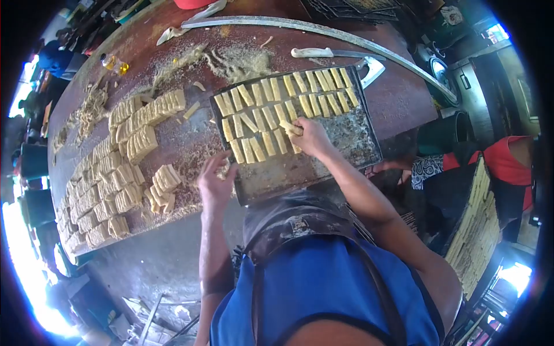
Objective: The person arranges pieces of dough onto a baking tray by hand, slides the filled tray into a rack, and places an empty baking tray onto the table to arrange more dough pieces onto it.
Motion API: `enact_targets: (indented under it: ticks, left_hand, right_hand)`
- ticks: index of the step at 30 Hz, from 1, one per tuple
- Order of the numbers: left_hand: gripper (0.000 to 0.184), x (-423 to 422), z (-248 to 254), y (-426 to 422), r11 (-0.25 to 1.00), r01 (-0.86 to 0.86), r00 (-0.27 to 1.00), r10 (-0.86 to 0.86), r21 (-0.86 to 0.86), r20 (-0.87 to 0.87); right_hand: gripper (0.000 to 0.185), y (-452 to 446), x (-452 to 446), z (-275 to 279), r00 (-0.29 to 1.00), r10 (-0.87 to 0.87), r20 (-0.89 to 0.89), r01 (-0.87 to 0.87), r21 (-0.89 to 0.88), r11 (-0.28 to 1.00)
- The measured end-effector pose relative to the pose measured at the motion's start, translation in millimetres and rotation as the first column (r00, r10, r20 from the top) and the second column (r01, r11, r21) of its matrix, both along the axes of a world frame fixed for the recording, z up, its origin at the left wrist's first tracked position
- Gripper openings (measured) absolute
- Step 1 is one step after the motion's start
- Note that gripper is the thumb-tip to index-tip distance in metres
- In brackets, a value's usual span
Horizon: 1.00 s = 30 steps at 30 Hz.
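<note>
A dark metal baking tray (323, 164) lies before me, with rows of pale yellow dough sticks (271, 118) across its far and left parts. My right hand (313, 138) is over the middle of the tray, its fingers pinched on a dough stick (290, 128) at the end of the nearest row. By the tray's left edge, my left hand (216, 181) has its fingers curled round something pale that they partly hide. A small pile of cut dough sticks (165, 181) sits on the table to its left.
Many stacked dough sticks (107, 190) cover the table's left side. Beyond the tray lie a white-handled knife (314, 52), a scraper (371, 70) and a long curved metal strip (288, 23). A small bottle (115, 64) stands far left. Another person (513, 167) is at right.
</note>
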<state>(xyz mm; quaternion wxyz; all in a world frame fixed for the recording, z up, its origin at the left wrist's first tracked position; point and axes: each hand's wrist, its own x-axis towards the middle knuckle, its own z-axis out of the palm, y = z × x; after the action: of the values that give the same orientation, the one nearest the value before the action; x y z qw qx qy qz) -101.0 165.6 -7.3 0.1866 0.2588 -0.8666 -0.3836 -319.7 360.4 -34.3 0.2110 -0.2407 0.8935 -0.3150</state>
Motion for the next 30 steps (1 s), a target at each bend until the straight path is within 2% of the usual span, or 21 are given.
enact_targets:
  ticks: [1,2,4,5,6,7,8,9,11,13,14,15,16,18,20,22,26,28,30]
  left_hand:
    - [0.037,-16.3,1.2,8.4,0.996,0.052,0.998,-0.055,-0.078,-0.036]
    - [0.036,-29.1,3.7,21.7,0.998,0.043,0.999,-0.044,0.049,0.021]
    - [0.037,-49.1,-9.0,33.6,0.980,0.166,0.985,-0.170,0.106,0.031]
    - [0.037,-61.1,-16.7,38.1,0.980,0.166,0.985,-0.170,0.109,0.025]
    - [0.039,-72.0,-24.4,43.3,0.958,0.285,0.954,-0.281,-0.027,0.104]
    - [0.041,-81.5,-25.3,50.5,0.901,0.406,0.906,-0.376,-0.152,0.194]
    - [0.041,-90.8,-25.0,58.3,0.899,0.411,0.906,-0.383,-0.150,0.182]
    - [0.044,-99.8,-18.1,66.4,0.854,0.481,0.865,-0.424,-0.200,0.268]
    - [0.050,-114.1,-19.0,72.6,0.778,0.584,0.788,-0.473,-0.234,0.394]
    - [0.050,-114.8,-30.1,66.5,0.761,0.583,0.803,-0.489,-0.283,0.341]
    - [0.049,-115.3,-36.2,63.8,0.746,0.579,0.813,-0.497,-0.328,0.304]
    - [0.049,-116.4,-37.3,59.4,0.753,0.575,0.817,-0.508,-0.321,0.273]
    - [0.049,-117.3,-38.1,60.4,0.752,0.582,0.812,-0.521,-0.309,0.263]
    - [0.039,-117.1,-35.5,63.5,0.790,0.507,0.860,-0.494,-0.345,0.132]
    - [0.041,-123.8,-31.0,68.6,0.787,0.535,0.843,-0.518,-0.306,0.143]
    - [0.042,-129.4,-36.9,73.9,0.730,0.593,0.799,-0.586,-0.340,0.134]
    - [0.047,-134.6,-45.4,79.7,0.776,0.534,0.842,-0.523,-0.334,0.131]
    - [0.046,-133.6,-44.6,83.0,0.791,0.503,0.860,-0.498,-0.349,0.111]
    - [0.045,-134.0,-50.1,91.2,0.838,0.431,0.895,-0.444,-0.335,0.040]
  right_hand:
    - [0.042,1.2,-0.6,2.7,1.000,0.014,-0.015,-0.013,0.017,1.000]
    - [0.042,3.5,-1.3,5.6,1.000,0.016,-0.015,-0.016,0.014,1.000]
    - [0.042,9.4,0.0,9.4,0.987,-0.079,0.139,0.096,-0.116,0.989]
    - [0.043,15.8,-8.3,-14.3,0.991,-0.098,0.096,0.114,-0.172,0.979]
    - [0.043,19.2,-12.2,-13.5,0.991,-0.100,0.090,0.114,-0.165,0.980]
    - [0.044,22.3,-14.3,-12.1,0.974,-0.142,0.175,0.162,-0.107,0.981]
    - [0.044,22.9,-16.4,-10.0,0.949,-0.190,0.252,0.208,-0.049,0.977]
    - [0.047,21.9,-17.5,-17.6,0.978,-0.193,0.082,0.193,0.013,0.981]
    - [0.046,18.2,-13.9,-7.7,0.982,-0.190,0.012,0.188,0.074,0.979]
    - [0.045,17.5,-14.0,-3.4,0.982,-0.176,-0.066,0.184,0.142,0.973]
    - [0.043,22.0,-13.9,-6.9,0.975,-0.201,-0.100,0.210,0.089,0.974]
    - [0.041,26.2,-12.1,-6.6,0.965,-0.227,-0.128,0.233,0.038,0.972]
    - [0.041,28.3,-10.7,-7.3,0.963,-0.235,-0.134,0.244,0.055,0.968]
    - [0.035,25.5,-3.3,-4.7,0.928,-0.287,-0.239,0.315,0.088,0.945]
    - [0.036,22.9,0.9,10.0,0.928,-0.284,-0.240,0.325,0.154,0.933]
    - [0.036,25.9,-1.0,10.6,0.935,-0.230,-0.270,0.290,0.207,0.934]
    - [0.035,27.6,-16.7,10.9,0.953,-0.125,-0.276,0.158,0.102,0.982]
    - [0.037,30.3,-25.4,1.3,0.977,0.002,-0.215,0.032,0.154,0.987]
    - [0.036,34.6,-30.5,0.2,0.983,0.037,-0.182,-0.013,0.131,0.991]
